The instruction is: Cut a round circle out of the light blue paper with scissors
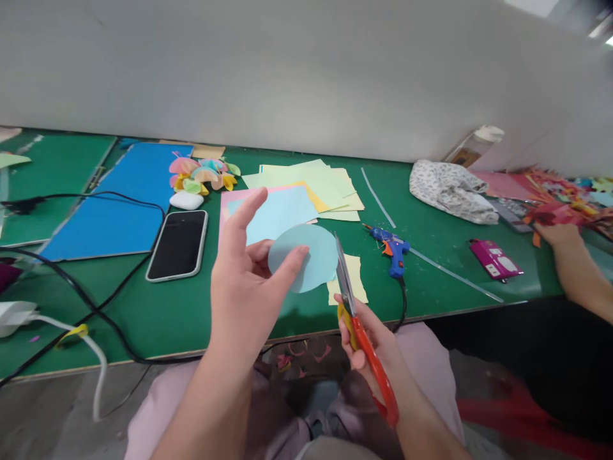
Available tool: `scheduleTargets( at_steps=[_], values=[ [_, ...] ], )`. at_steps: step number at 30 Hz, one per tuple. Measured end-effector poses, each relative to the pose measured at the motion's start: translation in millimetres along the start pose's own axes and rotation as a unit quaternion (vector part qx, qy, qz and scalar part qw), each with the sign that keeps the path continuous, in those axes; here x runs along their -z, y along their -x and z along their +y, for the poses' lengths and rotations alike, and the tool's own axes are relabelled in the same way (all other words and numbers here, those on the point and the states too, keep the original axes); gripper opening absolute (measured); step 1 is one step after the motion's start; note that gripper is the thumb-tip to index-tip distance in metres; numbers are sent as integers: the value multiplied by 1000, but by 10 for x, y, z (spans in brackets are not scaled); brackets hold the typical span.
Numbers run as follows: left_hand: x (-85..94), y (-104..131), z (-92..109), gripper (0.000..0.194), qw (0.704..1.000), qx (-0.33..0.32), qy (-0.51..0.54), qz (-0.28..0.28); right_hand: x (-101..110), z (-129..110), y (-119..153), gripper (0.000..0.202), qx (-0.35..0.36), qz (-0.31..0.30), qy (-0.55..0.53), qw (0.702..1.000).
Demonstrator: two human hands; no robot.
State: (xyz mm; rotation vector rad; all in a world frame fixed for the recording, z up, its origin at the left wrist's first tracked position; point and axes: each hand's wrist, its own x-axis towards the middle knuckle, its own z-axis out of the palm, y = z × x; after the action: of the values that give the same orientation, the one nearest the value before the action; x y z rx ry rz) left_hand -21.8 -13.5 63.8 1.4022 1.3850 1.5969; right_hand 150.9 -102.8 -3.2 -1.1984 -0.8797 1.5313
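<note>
My left hand (249,281) pinches a light-blue paper circle (316,259) between thumb and fingers, above the table's front part. The thumb lies over the paper and the index finger points up. In my right hand (378,345) are scissors (371,361) with red and yellow handles. Their blades (345,278) point up and away, at the circle's right edge; whether they touch the paper I cannot tell. Behind the circle lies a small cream paper piece (357,281). Farther back are blue paper sheets (282,204) and a stack of pale green and yellow sheets (306,172).
To the right lie a blue glue gun (395,249), glue sticks (378,198), a purple packet (495,260) and a patterned cloth (445,188). A co-worker's hand (558,233) is at far right. Leftward are a phone (178,246), paper flowers (204,174), a blue board (119,204) and black cables (115,291).
</note>
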Motion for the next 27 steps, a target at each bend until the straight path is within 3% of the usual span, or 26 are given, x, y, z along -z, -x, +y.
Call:
scheduleTargets(
  at_steps=[8,14,17,22,27],
  values=[
    [37,-26,-22,70,1000,-6,-17,-13,57,97,-37,73,8,-26,-17,999],
    [32,-24,7,71,1000,-1,-14,-5,54,76,-35,53,-24,4,-27,999],
    [34,-24,16,70,1000,4,-12,3,60,77,-30,54,-26,-4,-25,999],
    [21,-23,1,76,999,30,24,-18,22,52,-24,67,-58,-2,-27,998],
    [4,-7,-39,81,997,37,13,-60,-11,-10,2,97,-60,-1,-9,998]
  ],
)
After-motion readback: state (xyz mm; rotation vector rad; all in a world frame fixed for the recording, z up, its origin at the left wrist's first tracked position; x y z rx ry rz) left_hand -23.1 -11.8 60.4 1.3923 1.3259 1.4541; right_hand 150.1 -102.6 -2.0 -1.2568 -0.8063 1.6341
